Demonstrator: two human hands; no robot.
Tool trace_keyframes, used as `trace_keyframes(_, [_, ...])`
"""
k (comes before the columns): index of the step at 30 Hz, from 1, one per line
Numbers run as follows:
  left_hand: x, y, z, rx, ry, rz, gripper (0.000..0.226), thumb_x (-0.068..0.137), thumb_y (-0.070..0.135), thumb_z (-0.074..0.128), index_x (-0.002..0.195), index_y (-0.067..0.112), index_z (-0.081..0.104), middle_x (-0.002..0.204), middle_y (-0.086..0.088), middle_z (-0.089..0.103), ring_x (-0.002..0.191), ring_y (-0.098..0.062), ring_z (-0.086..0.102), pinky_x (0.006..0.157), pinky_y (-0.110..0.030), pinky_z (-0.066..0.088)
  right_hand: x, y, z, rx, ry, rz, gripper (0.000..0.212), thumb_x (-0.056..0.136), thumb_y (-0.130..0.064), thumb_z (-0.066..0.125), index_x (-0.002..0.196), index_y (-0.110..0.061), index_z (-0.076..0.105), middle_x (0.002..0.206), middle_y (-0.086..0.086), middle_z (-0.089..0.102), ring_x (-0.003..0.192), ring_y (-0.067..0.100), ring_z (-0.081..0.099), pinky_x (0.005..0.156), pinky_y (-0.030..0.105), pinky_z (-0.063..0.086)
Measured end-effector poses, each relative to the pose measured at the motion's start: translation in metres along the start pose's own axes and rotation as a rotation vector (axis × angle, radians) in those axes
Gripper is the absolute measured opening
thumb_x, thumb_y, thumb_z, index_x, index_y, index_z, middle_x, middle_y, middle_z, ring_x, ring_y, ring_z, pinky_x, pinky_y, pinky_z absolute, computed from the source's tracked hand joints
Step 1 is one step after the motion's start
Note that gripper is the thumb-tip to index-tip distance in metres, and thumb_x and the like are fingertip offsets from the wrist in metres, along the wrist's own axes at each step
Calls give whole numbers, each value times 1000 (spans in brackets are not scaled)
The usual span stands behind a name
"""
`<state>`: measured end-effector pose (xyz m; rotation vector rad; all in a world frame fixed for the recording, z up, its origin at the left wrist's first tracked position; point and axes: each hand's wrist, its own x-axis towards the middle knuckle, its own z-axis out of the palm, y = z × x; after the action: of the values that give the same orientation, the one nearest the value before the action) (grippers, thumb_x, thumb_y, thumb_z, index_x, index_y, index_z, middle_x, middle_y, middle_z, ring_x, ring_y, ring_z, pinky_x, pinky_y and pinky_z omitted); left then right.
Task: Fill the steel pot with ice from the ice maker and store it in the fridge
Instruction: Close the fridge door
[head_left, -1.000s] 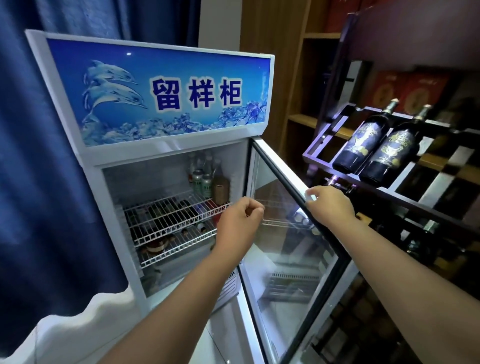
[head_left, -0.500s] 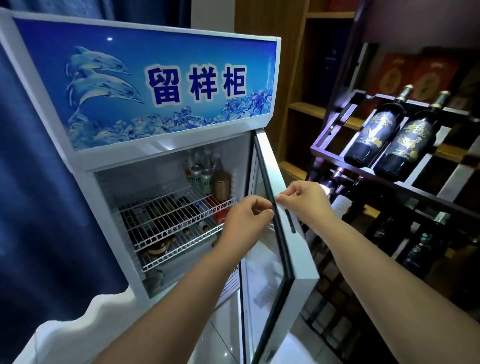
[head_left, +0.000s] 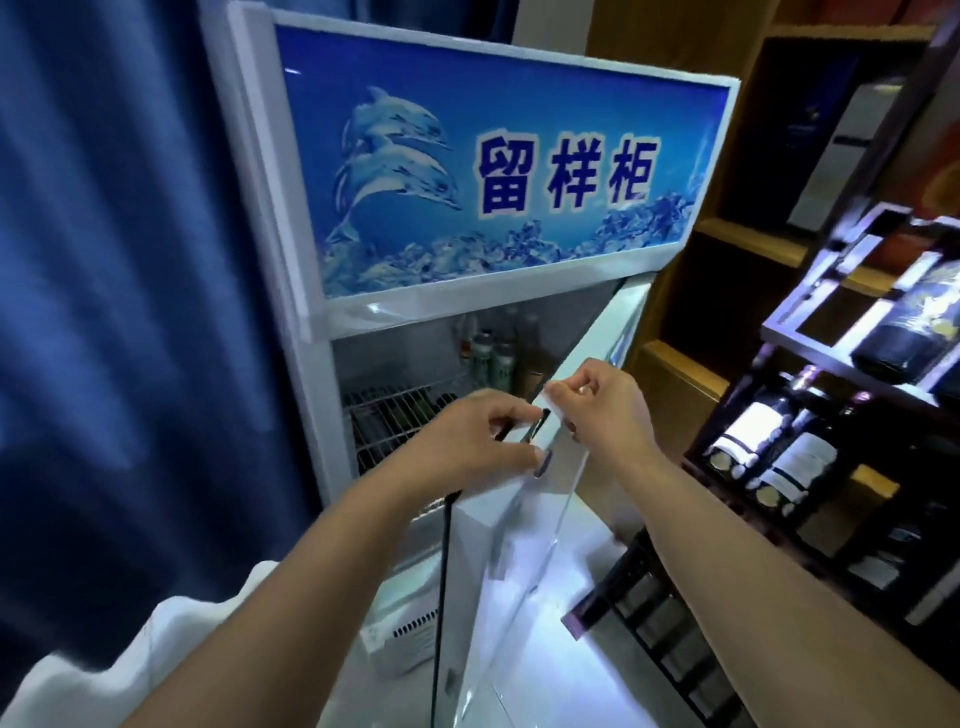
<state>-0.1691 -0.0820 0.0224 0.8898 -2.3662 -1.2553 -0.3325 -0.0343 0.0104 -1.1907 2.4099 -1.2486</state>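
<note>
A white display fridge (head_left: 311, 312) with a blue dolphin sign stands ahead. Its glass door (head_left: 524, 545) is partly ajar, swung most of the way toward the cabinet. My left hand (head_left: 467, 441) grips the door's free edge from the left side. My right hand (head_left: 602, 405) holds the same white edge from the right, fingers curled on the frame. Through the gap I see wire shelves (head_left: 384, 410) with bottles and cans (head_left: 491, 358). No steel pot shows in this view.
A blue curtain (head_left: 130, 260) hangs at the left. At the right stands a dark wine rack (head_left: 789, 327) with bottles (head_left: 769, 447), with wooden shelving (head_left: 675, 364) behind it. White cloth (head_left: 156, 639) lies low at the left. Pale tiled floor (head_left: 545, 649) shows below.
The glass door has swung from wide open toward the fridge body. Both hands moved with its edge to the left, and the view turned right.
</note>
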Motion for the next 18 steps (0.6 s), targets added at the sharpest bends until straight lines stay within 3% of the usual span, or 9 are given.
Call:
trace_keyframes(4, [-14, -33, -37, -88, 59, 7, 35, 78, 20, 75, 111, 29, 67, 121, 19, 55, 94, 9, 54, 69, -1, 42, 8, -19, 39, 11, 17, -76, 26, 92, -35, 56, 69, -27, 46, 86, 9, 62, 75, 22, 60, 55, 26, 41])
trace_keyframes(7, [-23, -56, -59, -172, 165, -5, 37, 76, 15, 76, 111, 24, 68, 116, 17, 58, 93, 12, 55, 73, 1, 40, 11, -34, 63, -59, 63, -140, 15, 96, -33, 48, 86, -22, 49, 100, 8, 55, 71, 12, 48, 60, 25, 36])
trace_keyframes(10, [-25, -79, -73, -201, 321, -34, 38, 72, 13, 79, 106, 26, 68, 118, 11, 61, 100, -2, 59, 84, -9, 45, 13, -44, 84, -86, 63, -115, 19, 98, -35, 43, 101, -18, 51, 114, 8, 45, 71, 11, 42, 70, 31, 39])
trace_keyframes(13, [-23, -98, -81, -210, 512, -84, 37, 71, 11, 79, 101, 29, 67, 110, 7, 64, 94, -13, 61, 78, -19, 50, 16, -54, 101, -4, 45, -115, 28, 97, -32, 46, 114, -11, 53, 123, 14, 40, 82, 27, 51, 76, 34, 41])
trace_keyframes(15, [-20, -107, -84, -216, 643, -112, 35, 72, 15, 80, 100, 29, 65, 107, 8, 62, 93, -13, 59, 74, -20, 50, 18, -58, 109, 34, 31, -110, 33, 96, -32, 49, 123, -11, 52, 126, 14, 37, 87, 31, 54, 77, 31, 40])
trace_keyframes(18, [-15, -115, -87, -166, 815, -161, 44, 71, 26, 81, 110, 24, 59, 108, 10, 57, 98, -8, 55, 80, -20, 45, 19, -63, 120, 150, -8, -111, 41, 95, -26, 55, 134, -14, 47, 123, 7, 33, 86, 20, 51, 81, 27, 42])
